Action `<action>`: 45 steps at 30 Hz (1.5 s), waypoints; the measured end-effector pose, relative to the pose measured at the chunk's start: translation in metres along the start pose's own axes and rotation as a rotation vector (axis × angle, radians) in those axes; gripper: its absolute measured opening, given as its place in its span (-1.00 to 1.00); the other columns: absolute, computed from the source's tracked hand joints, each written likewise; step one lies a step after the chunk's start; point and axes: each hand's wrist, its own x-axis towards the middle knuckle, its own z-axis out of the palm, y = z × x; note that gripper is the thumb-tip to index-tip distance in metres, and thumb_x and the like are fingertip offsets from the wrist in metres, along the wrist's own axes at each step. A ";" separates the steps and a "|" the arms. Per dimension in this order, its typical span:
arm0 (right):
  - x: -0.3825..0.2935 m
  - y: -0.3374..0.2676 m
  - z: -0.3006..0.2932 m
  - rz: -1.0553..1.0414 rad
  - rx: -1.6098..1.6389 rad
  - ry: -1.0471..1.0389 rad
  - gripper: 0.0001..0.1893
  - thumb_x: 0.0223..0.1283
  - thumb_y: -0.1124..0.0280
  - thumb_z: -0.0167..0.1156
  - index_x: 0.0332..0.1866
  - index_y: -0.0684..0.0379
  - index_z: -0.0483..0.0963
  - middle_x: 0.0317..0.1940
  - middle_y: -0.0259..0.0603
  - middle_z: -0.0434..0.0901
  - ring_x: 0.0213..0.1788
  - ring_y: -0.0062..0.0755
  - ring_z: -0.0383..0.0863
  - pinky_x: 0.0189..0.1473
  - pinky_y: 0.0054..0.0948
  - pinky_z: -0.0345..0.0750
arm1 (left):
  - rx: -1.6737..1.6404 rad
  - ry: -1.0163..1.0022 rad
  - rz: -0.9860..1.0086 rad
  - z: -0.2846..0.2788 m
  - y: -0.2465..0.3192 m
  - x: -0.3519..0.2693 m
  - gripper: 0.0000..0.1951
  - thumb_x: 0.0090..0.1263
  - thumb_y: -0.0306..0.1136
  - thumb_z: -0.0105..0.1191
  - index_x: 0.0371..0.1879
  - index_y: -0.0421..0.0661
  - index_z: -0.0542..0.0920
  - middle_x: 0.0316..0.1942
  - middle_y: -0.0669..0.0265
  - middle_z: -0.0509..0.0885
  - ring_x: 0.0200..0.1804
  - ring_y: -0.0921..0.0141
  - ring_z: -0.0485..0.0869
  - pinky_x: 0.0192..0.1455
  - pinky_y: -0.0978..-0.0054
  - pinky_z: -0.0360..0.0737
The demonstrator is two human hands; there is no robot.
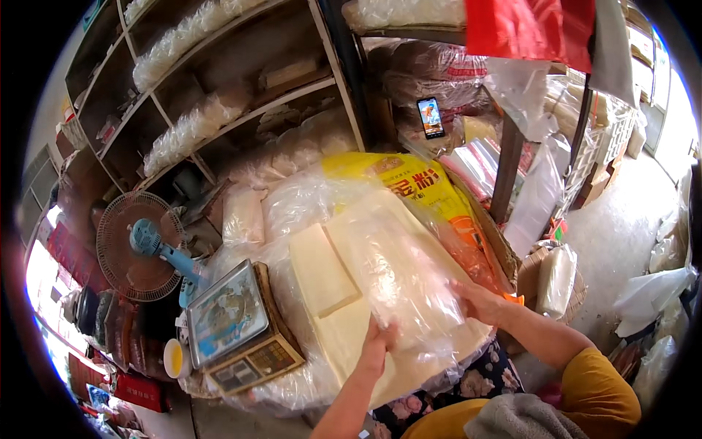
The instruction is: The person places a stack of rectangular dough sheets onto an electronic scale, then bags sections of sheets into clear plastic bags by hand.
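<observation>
A clear plastic bag (408, 274) with pale cream sheets inside lies across the stack before me. My left hand (379, 337) grips its near left edge, the thumb over the film. At the bag's right side, my right hand (478, 300) holds the edge, with some of its fingers hidden. Under the bag spreads a large cream sheet (343, 343). A smaller folded cream sheet (323, 269) rests on it at the left, partly under the bag. Clear plastic film (285, 378) covers the surface beneath.
Left of the sheets stands a weighing scale (227, 313) with a metal pan, beside a blue fan (145, 241) and a yellow-lined cup (178, 359). Behind lies a yellow printed sack (417, 186). Shelves (247, 118) hold bagged goods. A lit phone (431, 118) leans at the back.
</observation>
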 end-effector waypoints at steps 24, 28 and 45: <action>0.374 -0.173 0.204 -0.657 -0.613 -0.124 -0.35 0.27 0.00 0.13 0.32 0.24 0.29 0.20 -0.05 0.46 0.24 -0.15 0.44 0.28 -0.22 0.38 | 0.155 -0.214 0.246 0.032 -0.007 0.137 -0.83 0.39 -0.56 -0.04 -0.09 -0.16 0.55 -0.21 0.37 0.63 -0.26 0.54 0.58 -0.16 0.58 0.53; 0.362 -0.163 0.124 -0.787 -1.194 0.341 -0.32 0.30 0.01 0.07 0.37 0.29 0.23 0.36 0.17 0.25 0.41 0.07 0.23 0.42 -0.19 0.19 | 0.597 -0.202 0.412 0.050 -0.010 0.150 -0.86 0.36 -0.52 0.00 -0.16 -0.18 0.57 -0.28 0.24 0.65 -0.32 0.40 0.64 -0.22 0.51 0.57; 0.408 -0.302 -0.132 -0.424 -1.692 1.132 -0.38 0.35 0.03 -0.10 0.36 0.27 0.21 0.53 -0.12 -0.04 0.57 -0.03 -0.24 0.42 0.35 -0.17 | 0.813 -0.275 0.755 0.042 -0.034 0.158 -0.73 0.27 -0.51 0.07 -0.04 -0.05 0.52 -0.14 0.25 0.66 -0.09 0.23 0.68 -0.17 0.36 0.67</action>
